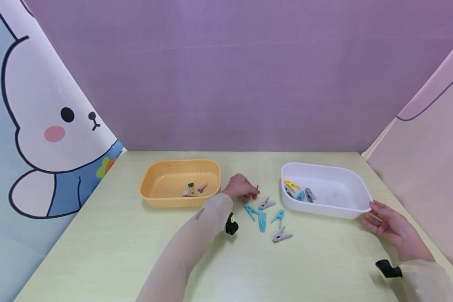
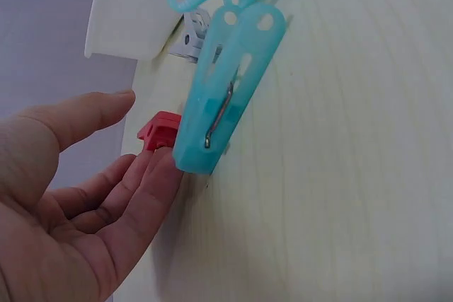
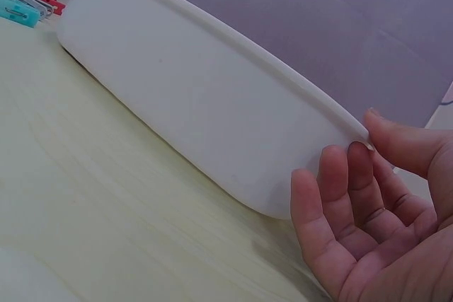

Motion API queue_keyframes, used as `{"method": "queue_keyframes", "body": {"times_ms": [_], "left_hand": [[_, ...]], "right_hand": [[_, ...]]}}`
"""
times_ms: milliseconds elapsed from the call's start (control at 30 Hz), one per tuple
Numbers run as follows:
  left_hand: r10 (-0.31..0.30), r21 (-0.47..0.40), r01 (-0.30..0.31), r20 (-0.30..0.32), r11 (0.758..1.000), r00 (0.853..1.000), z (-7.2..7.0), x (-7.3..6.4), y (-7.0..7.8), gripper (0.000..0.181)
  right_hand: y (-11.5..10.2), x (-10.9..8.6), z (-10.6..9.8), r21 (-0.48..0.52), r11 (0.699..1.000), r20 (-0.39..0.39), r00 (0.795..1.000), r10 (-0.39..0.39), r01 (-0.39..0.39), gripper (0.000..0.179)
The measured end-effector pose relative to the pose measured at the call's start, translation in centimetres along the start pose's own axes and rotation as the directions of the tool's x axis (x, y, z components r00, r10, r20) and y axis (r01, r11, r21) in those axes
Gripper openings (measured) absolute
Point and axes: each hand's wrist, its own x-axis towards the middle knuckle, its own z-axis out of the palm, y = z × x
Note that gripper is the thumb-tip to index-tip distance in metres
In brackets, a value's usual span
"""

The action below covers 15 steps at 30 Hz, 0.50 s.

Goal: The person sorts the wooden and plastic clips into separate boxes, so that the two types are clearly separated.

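Observation:
My left hand (image 1: 239,186) reaches to a red clothespin (image 1: 254,196) on the table. In the left wrist view its fingertips touch the red clothespin (image 2: 161,131), while the thumb stands apart from it. Close by lie teal clothespins (image 1: 262,221) and grey clothespins (image 1: 282,235); one teal clothespin (image 2: 226,97) looms large in the left wrist view. At the right, my right hand (image 1: 390,228) holds the near right corner of a white basin (image 1: 324,210). The right wrist view has the thumb at the basin's rim and the fingers (image 3: 333,189) beneath it.
Inside the white basin lie a yellow clothespin (image 1: 292,184), a teal one and grey ones (image 1: 309,195). A yellow-orange basin (image 1: 179,202) stands left of my left hand, holding several small pieces, one with a green top (image 1: 191,185). A purple backdrop (image 1: 241,84) rises behind the table.

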Motion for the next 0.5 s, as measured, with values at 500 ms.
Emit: {"method": "queue_keyframes", "body": {"times_ms": [500], "left_hand": [[-0.037,0.003,0.038,-0.052,0.999,0.998,0.8,1.2,-0.6,0.017]], "right_hand": [[0.0,0.0,0.0,0.012,1.0,0.011,1.0,0.003,-0.003,0.032]]}}
